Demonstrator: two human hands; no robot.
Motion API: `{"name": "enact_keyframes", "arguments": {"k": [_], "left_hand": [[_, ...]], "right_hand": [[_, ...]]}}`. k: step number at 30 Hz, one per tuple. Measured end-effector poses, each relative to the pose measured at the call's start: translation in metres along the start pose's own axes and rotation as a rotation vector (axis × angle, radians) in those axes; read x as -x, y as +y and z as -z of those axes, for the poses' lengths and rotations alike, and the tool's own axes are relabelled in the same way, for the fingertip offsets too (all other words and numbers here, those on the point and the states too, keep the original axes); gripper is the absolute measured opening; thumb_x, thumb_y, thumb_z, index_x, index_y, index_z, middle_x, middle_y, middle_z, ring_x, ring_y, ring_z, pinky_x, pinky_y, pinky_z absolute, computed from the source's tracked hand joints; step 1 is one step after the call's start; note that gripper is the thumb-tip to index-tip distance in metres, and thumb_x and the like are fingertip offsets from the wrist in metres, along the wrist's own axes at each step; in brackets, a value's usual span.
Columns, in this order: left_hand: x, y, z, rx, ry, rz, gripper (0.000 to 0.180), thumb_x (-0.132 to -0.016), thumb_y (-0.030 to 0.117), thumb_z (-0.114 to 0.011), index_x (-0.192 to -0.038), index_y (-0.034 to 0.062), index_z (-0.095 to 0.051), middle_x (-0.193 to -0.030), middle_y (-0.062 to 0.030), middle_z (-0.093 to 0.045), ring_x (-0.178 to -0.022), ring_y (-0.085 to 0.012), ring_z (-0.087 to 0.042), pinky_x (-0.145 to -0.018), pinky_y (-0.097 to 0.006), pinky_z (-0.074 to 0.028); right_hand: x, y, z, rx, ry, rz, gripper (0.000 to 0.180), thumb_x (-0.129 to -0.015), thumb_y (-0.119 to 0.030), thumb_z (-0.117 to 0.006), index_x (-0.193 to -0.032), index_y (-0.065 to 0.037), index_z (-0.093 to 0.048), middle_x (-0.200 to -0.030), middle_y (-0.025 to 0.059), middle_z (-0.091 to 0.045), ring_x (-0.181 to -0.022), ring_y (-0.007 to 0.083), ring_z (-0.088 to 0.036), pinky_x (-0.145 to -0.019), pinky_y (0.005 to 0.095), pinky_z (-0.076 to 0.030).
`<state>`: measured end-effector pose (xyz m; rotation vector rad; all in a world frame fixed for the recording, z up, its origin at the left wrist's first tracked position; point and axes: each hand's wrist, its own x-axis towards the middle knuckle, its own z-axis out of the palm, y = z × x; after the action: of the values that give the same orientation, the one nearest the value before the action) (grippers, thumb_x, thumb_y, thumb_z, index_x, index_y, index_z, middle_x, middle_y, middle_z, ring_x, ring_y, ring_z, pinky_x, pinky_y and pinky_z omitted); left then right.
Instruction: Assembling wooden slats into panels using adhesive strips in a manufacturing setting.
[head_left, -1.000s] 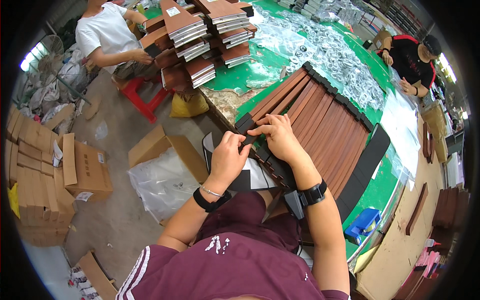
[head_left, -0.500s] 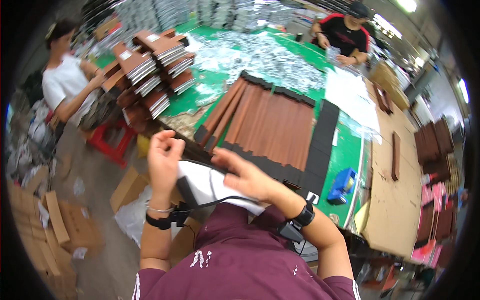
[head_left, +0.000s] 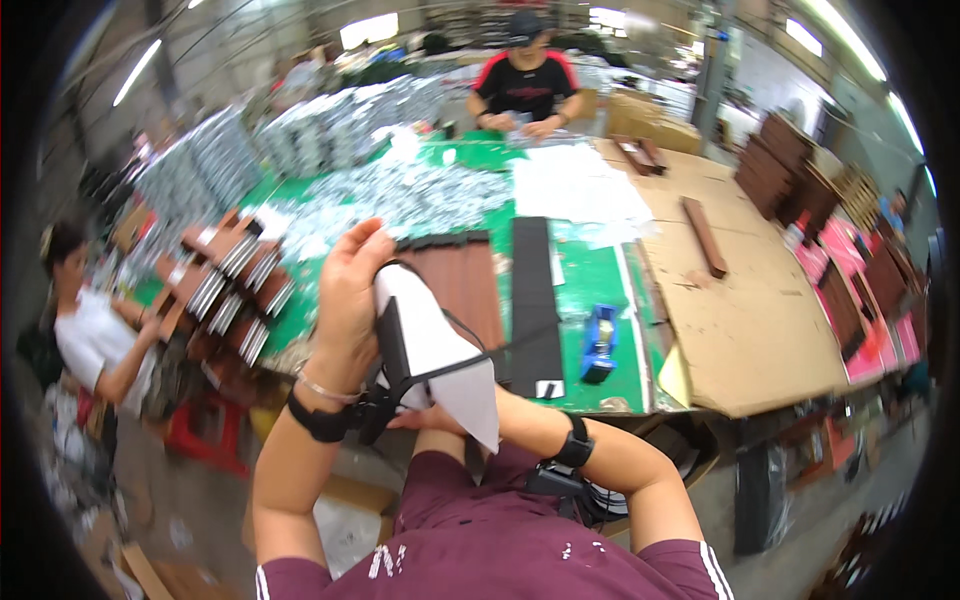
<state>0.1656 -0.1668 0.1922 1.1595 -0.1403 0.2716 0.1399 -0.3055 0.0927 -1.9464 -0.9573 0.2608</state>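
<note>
A white, pointed sheet-like piece (head_left: 435,340) with a black edge and a thin black strap is held up before my body, its tip hanging downward. What exactly it is, I cannot make out. My left hand (head_left: 350,285) is raised at its upper left side, fingers bent and closed at its edge. Behind the lower part of the piece, my right hand (head_left: 428,417) is mostly hidden; only a bit of it shows. Beyond them on the green table lies a row of reddish-brown strips (head_left: 465,290) with black ends, partly covered by the piece.
Right of the strips are a black flat strip (head_left: 532,300) and a blue tape dispenser (head_left: 600,345). Cardboard (head_left: 740,330) covers the right side, with a brown bar (head_left: 704,237) on it. Brown bundles (head_left: 225,290) are stacked left. One person sits left; another works across the table.
The view has swung up and to the right. The white piece has tipped from lying flat to hanging point-down, and my right hand has passed from above it to behind it.
</note>
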Motion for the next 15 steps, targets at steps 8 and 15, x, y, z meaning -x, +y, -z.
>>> {"name": "enact_keyframes", "arguments": {"k": [8,15], "left_hand": [[-0.033,-0.023,0.022,-0.456,-0.251,-0.191,0.040,-0.098,0.010,-0.062,-0.134,-0.0015,-0.050,-0.114,-0.0098,-0.061,-0.107,-0.0174,-0.065,-0.090,-0.030,-0.054],[-0.006,-0.075,0.163,-1.371,-0.196,-0.172,0.045,-0.086,0.016,-0.072,-0.124,-0.0020,-0.054,-0.123,-0.0190,-0.058,-0.118,-0.0361,-0.057,-0.100,-0.041,-0.047]], "right_hand": [[0.040,0.008,0.114,-0.368,0.834,-0.287,0.048,-0.083,-0.035,-0.083,-0.110,0.002,-0.071,-0.101,0.0060,-0.070,-0.082,0.0117,-0.063,-0.070,0.0308,-0.054],[0.154,0.193,0.313,-0.656,1.004,-0.284,0.026,-0.090,-0.021,-0.078,-0.108,-0.005,-0.068,-0.098,0.0045,-0.072,-0.082,0.0169,-0.069,-0.072,0.0330,-0.057]]}}
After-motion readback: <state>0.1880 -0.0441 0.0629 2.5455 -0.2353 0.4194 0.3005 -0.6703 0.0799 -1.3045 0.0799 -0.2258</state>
